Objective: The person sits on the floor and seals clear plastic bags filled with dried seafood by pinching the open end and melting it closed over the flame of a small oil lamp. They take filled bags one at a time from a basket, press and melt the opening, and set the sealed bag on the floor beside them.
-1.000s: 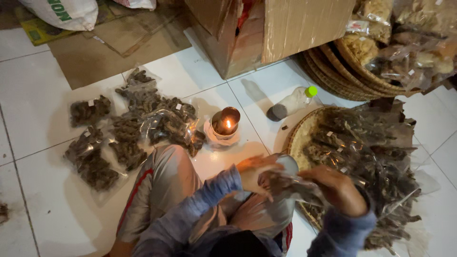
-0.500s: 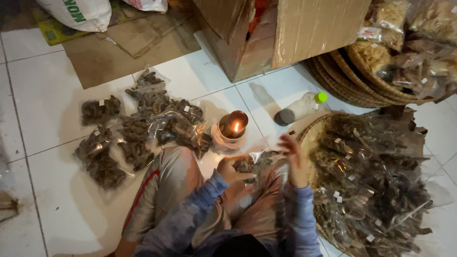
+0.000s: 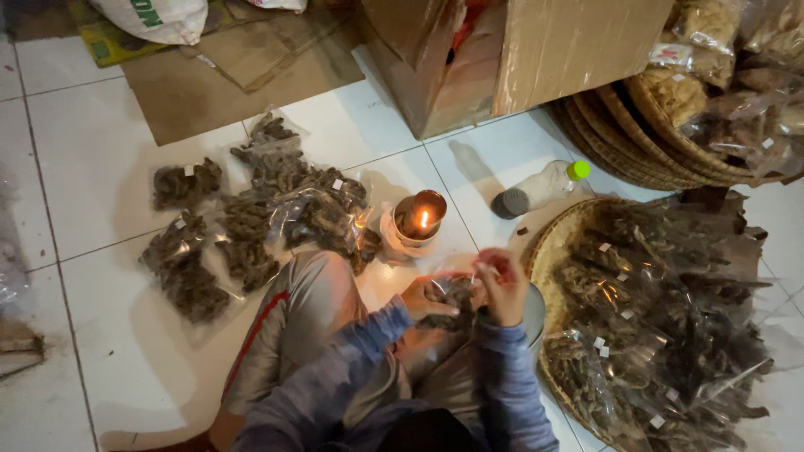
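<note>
I sit on a white tiled floor with both hands raised in front of me. My left hand (image 3: 425, 298) and my right hand (image 3: 501, 286) together hold a small clear plastic bag of dark dried pieces (image 3: 456, 293) between them, fingers closed on its edges. Just beyond the hands a lit candle in a small cup (image 3: 419, 216) burns on the floor. My grey trouser knee (image 3: 310, 310) lies to the left of the hands.
Several sealed bags of dried pieces (image 3: 251, 218) lie on the tiles at left. A woven tray (image 3: 553, 243) heaped with more bags sits at right. A green-capped plastic bottle (image 3: 544, 186) lies beside it. A cardboard box (image 3: 502, 59) and stacked baskets (image 3: 662, 125) stand behind.
My right hand drew back from the woven tray toward my left hand. Both hands now meet on the small bag, nearer the candle.
</note>
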A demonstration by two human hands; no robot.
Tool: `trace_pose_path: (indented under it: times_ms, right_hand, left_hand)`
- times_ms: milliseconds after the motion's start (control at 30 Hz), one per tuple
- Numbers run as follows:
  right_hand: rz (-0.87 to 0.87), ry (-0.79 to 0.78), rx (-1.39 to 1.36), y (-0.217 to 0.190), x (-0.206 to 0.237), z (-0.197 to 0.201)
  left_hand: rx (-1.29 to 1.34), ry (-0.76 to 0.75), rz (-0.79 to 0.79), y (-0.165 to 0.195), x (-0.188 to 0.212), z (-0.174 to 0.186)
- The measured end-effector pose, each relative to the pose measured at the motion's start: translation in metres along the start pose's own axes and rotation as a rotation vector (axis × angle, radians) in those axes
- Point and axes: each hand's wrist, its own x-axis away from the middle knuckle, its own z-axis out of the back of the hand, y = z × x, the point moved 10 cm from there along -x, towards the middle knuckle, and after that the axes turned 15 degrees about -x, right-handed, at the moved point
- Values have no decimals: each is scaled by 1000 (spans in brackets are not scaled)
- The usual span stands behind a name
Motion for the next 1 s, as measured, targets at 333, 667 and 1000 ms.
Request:
trace_pose_path:
  times_ms: [333,667,1000]
  right_hand:
    - [50,-448,612,-64,-11,-22]
    - [-311,-575,478,5,-11,21]
    - [-196,-567,451,-32,-17,-6]
  left_hand:
    - [-334,265,61,-43,-4,-2]
    - [-261,316,-69,-38,-7,3]
    - [-164,345,-65,-54,-18,6]
